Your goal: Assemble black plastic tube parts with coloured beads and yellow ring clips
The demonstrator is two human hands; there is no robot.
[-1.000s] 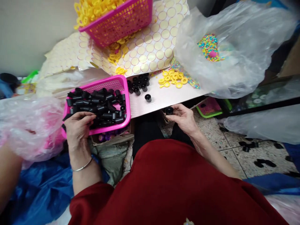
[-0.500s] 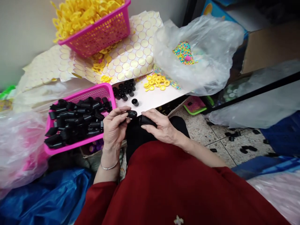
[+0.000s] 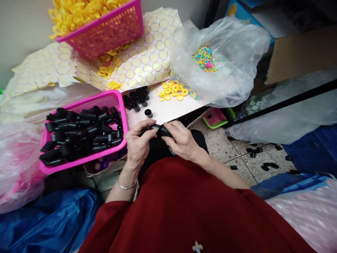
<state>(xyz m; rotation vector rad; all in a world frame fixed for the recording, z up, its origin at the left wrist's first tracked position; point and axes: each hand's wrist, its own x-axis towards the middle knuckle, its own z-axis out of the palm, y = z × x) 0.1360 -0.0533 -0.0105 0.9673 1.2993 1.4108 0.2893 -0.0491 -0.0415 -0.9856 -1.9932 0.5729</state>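
Over my lap, at the front edge of the white tabletop, my left hand (image 3: 139, 140) pinches a small black plastic piece (image 3: 155, 127). My right hand (image 3: 183, 140) is closed round a wider black plastic piece (image 3: 165, 131). The two pieces meet end to end between my fingertips; how far one sits inside the other is hidden. Just beyond my hands a single black cylinder (image 3: 149, 113) stands upright. Behind it several more black cylinders (image 3: 137, 98) stand in a cluster. To the left, a pink basket (image 3: 85, 165) is filled with black plastic pieces (image 3: 79, 130).
A second pink basket (image 3: 116, 33) heaped with yellow plastic parts (image 3: 84, 15) stands on sticker sheets (image 3: 155, 45). Yellow rings (image 3: 173, 89) lie near a clear bag (image 3: 237, 70) of coloured beads (image 3: 204, 58). Black pieces (image 3: 270, 166) are scattered over the floor at right.
My two hands have come together, and the black pieces that were apart now touch. The surroundings have shifted slightly left in view.
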